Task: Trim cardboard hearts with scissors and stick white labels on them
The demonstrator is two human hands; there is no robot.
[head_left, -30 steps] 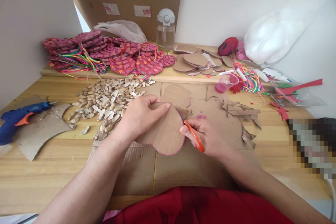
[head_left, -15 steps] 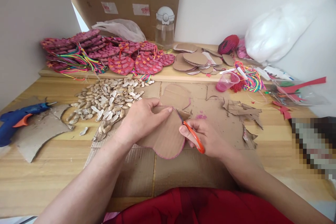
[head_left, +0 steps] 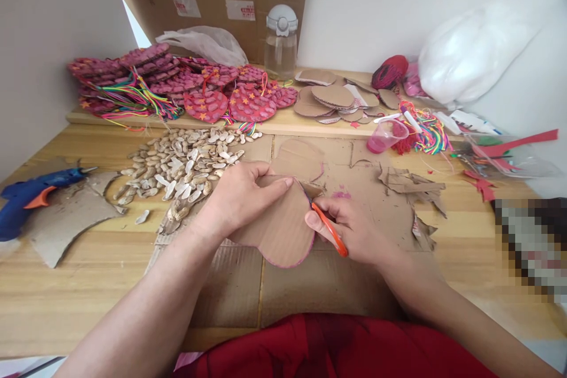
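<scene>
My left hand [head_left: 243, 195] is closed on a lobed piece of cardboard [head_left: 283, 230], thumb on top and the other fingers mostly hidden beneath. A pink line runs along the piece's rounded edge. In my right hand [head_left: 348, 227] are orange-handled scissors [head_left: 330, 230], their blades at the cardboard's right edge and mostly hidden by it. A narrow strip of cardboard [head_left: 313, 189] stands up beside the cut. Just beyond lies another rounded cardboard piece [head_left: 296, 159], flat on the cardboard sheet [head_left: 328, 289] that covers the table's middle.
Peanut shells [head_left: 177, 165] are heaped at left, near a blue glue gun [head_left: 44, 192]. Along the back ledge stand decorated pink pieces [head_left: 204, 94], a water bottle [head_left: 281, 44] and cardboard ovals [head_left: 332, 97]. Cardboard scraps [head_left: 411, 186] and a plastic cup [head_left: 385, 137] lie at right.
The scissors and cardboard stay nearly in place, with small shifts at the cut edge. My hands keep the same hold; the whole view sways slightly.
</scene>
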